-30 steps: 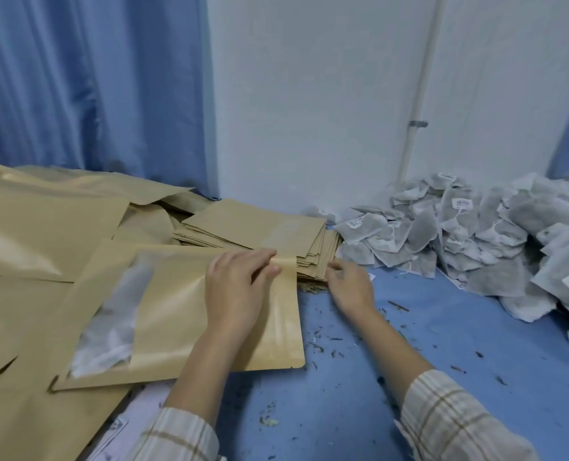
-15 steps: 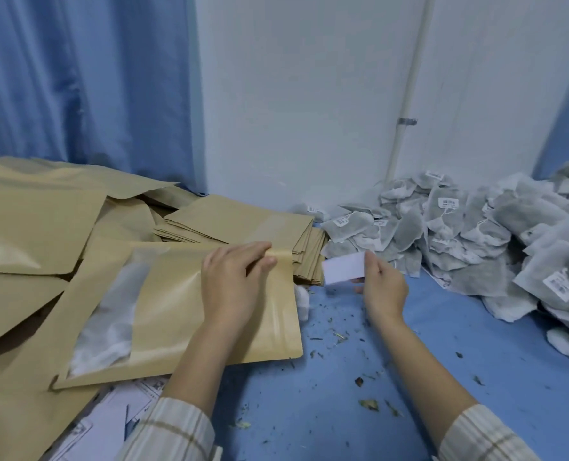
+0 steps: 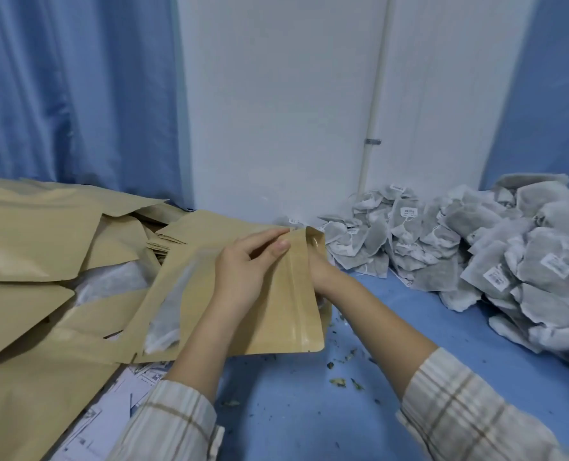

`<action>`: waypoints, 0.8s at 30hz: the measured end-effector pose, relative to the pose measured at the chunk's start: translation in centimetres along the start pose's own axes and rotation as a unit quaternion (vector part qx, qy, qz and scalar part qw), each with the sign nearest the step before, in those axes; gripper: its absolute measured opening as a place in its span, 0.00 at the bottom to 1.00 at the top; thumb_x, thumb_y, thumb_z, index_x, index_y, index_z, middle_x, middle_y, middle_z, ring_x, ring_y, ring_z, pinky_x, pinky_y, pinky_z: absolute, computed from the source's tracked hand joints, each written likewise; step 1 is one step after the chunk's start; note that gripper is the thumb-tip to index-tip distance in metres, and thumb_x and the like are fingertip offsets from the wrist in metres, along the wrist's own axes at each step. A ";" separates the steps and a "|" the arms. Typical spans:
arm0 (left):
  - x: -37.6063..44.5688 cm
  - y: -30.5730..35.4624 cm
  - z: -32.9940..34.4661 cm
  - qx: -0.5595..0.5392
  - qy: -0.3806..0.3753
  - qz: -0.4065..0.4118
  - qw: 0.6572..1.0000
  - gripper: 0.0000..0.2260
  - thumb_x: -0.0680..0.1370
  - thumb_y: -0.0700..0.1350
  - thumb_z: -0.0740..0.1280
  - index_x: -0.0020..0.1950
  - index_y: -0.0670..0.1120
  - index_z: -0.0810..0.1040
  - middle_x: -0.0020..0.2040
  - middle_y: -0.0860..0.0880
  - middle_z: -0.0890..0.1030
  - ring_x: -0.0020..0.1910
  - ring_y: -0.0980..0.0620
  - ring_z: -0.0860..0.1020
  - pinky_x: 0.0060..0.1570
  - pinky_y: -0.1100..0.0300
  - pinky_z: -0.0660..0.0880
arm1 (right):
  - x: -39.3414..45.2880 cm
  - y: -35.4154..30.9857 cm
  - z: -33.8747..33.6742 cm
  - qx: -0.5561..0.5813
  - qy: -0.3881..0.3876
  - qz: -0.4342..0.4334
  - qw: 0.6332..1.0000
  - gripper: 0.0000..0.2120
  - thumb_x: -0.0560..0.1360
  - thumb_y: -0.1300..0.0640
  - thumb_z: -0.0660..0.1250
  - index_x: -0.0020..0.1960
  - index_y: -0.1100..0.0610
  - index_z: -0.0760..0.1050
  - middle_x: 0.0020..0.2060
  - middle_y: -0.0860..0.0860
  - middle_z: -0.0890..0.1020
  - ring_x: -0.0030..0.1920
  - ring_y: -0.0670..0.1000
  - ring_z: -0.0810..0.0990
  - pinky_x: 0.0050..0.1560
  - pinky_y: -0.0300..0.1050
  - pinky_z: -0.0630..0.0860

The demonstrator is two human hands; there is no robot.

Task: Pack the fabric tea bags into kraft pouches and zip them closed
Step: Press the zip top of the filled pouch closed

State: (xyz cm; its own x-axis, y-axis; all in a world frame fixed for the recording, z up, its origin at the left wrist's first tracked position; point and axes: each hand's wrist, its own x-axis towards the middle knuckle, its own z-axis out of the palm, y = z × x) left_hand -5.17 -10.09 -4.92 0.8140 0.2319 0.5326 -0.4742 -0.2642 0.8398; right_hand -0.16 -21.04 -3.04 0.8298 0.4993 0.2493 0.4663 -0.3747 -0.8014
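Note:
A kraft pouch (image 3: 276,314) with a clear window is tilted up off the blue table, its mouth pointing up and to the right. My left hand (image 3: 246,271) pinches the front lip of the mouth between thumb and fingers. My right hand (image 3: 319,274) reaches into or behind the open mouth; its fingers are hidden by the pouch, so what it holds cannot be seen. Grey fabric tea bags (image 3: 393,241) with white tags lie heaped just right of the pouch, and a bigger heap (image 3: 526,261) fills the far right.
A stack of flat empty pouches (image 3: 190,231) lies behind my left hand. Larger kraft pouches (image 3: 33,241) cover the left side. Printed paper sheets (image 3: 110,414) lie at the front left. Tea crumbs (image 3: 339,380) dot the blue table (image 3: 309,410). A white wall and blue curtains stand behind.
My right hand picked up a small white card from beside the tea bags and moved left to the pouch mouth. My left hand lifted the pouch's lip, tilting the pouch up.

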 end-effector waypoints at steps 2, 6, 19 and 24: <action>0.0 1.1 0.2 -0.048 -0.005 -0.001 0.999 0.07 0.74 0.45 0.71 0.48 0.57 0.82 0.49 0.59 0.83 0.52 0.64 0.79 0.52 0.72 0.71 | -0.5 -1.6 -0.8 -0.011 -0.052 0.004 0.999 0.17 0.78 0.68 0.55 0.34 0.54 0.67 0.31 0.49 0.69 0.32 0.44 0.69 0.31 0.26 0.68; 0.7 3.0 0.3 -0.103 -0.012 0.009 0.995 0.09 0.76 0.44 0.68 0.54 0.52 0.81 0.52 0.58 0.83 0.52 0.65 0.78 0.49 0.75 0.70 | -0.4 -4.6 -2.9 -0.053 -0.057 0.027 0.997 0.17 0.78 0.67 0.57 0.33 0.53 0.68 0.31 0.49 0.71 0.33 0.44 0.70 0.34 0.30 0.69; -0.2 6.8 1.9 0.250 -0.189 0.148 0.938 0.57 0.58 0.70 0.73 0.76 0.60 0.41 0.76 0.63 0.41 0.74 0.63 0.45 0.69 0.62 0.52 | -0.3 -8.2 -9.4 -0.090 0.127 0.214 0.964 0.13 0.75 0.61 0.60 0.32 0.56 0.66 0.23 0.51 0.74 0.23 0.47 0.72 0.23 0.35 0.69; 0.1 5.9 2.8 0.148 -0.089 0.140 0.975 0.35 0.75 0.39 0.68 0.77 0.52 0.54 0.73 0.54 0.64 0.70 0.57 0.64 0.63 0.66 0.63 | -1.2 -10.5 -10.4 -0.198 0.040 0.179 0.963 0.10 0.72 0.54 0.67 0.35 0.58 0.73 0.34 0.54 0.81 0.30 0.50 0.77 0.31 0.37 0.73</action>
State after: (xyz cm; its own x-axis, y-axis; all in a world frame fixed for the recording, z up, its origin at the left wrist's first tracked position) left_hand -6.91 -14.29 -0.15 0.7244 -0.0468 0.6878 -0.5898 -0.5586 0.5832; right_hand -2.81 -25.83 10.71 0.9724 0.2279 0.0495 0.2141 -0.7882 -0.5769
